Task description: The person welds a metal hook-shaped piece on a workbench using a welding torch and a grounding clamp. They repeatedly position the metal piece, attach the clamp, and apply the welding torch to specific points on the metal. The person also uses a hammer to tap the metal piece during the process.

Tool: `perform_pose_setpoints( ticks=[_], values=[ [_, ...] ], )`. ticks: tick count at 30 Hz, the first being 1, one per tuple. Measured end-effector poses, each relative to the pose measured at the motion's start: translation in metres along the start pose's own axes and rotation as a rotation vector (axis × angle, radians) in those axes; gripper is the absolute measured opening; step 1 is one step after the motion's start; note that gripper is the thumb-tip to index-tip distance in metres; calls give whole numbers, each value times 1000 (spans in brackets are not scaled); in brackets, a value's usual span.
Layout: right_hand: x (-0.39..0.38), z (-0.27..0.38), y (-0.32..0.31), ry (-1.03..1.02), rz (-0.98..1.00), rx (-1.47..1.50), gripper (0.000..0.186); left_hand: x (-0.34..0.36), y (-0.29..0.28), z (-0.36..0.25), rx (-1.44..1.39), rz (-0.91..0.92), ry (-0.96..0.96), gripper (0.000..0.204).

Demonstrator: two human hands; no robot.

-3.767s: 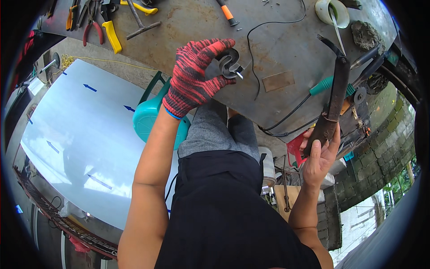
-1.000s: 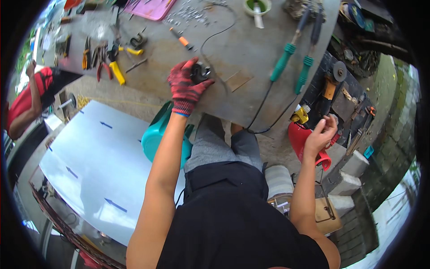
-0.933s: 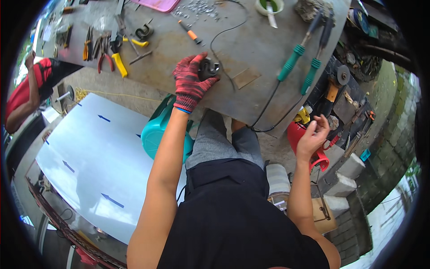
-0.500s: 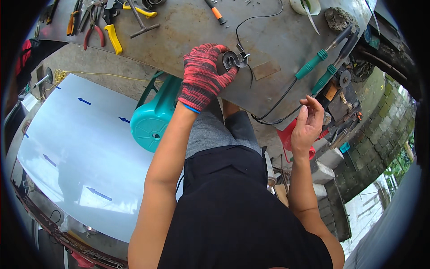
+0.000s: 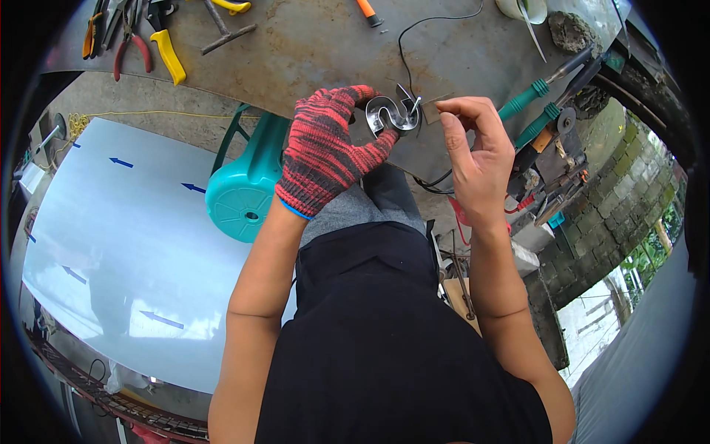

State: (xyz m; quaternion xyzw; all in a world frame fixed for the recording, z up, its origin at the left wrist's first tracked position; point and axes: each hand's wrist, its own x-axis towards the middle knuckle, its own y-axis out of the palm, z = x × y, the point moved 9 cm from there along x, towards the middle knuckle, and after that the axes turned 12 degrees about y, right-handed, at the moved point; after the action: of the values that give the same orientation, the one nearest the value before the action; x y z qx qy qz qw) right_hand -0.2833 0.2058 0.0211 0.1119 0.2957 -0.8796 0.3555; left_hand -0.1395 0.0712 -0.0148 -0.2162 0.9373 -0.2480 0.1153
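My left hand (image 5: 329, 148), in a red and black knitted glove, grips a shiny S-shaped metal strip piece (image 5: 384, 106) between thumb and fingers, just above the table's near edge. A small bent tab and a whitish stub stand at the piece's right end. My bare right hand (image 5: 481, 152) is raised close to the right of it, apart from it. Its thumb and forefinger tips come together in a pinch; whatever may be between them is too small to make out.
Two green-handled soldering irons (image 5: 526, 100) lie at the table's right, by a grey lump (image 5: 571, 33) and a white cup (image 5: 534, 11). Pliers (image 5: 133, 48), a yellow-handled cutter (image 5: 168, 58) and a T-shaped bar (image 5: 228, 33) lie left. A turquoise stool (image 5: 248, 185) stands below.
My right hand has moved up and left toward the metal piece, its thumb and forefinger drawing together. My left hand has turned the piece slightly and brought it nearer to me.
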Motion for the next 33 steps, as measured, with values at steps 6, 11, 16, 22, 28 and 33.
perform_pose_setpoints(
  ticks=[6, 11, 16, 22, 28, 33],
  values=[
    [9, 7, 11, 22, 53, -7, 11, 1, -3, 0, 9, 23, -10, 53],
    [14, 11, 18, 1, 77, -43, 9, 1, -5, 0, 0, 11, 5, 53],
    [16, 9, 22, 18, 85, -57, 10, 0, -6, 0, 2, 28, 5, 52],
    [15, 11, 23, -3, 93, -65, 10, -1, -8, 0, 13, 27, 19, 53],
    [13, 14, 24, -19, 95, -76, 10, -4, -8, 3, 6, -7, 61, 54],
    [13, 14, 24, -5, 90, -73, 9, -8, -4, 9, -65, 13, -35, 54]
  ],
)
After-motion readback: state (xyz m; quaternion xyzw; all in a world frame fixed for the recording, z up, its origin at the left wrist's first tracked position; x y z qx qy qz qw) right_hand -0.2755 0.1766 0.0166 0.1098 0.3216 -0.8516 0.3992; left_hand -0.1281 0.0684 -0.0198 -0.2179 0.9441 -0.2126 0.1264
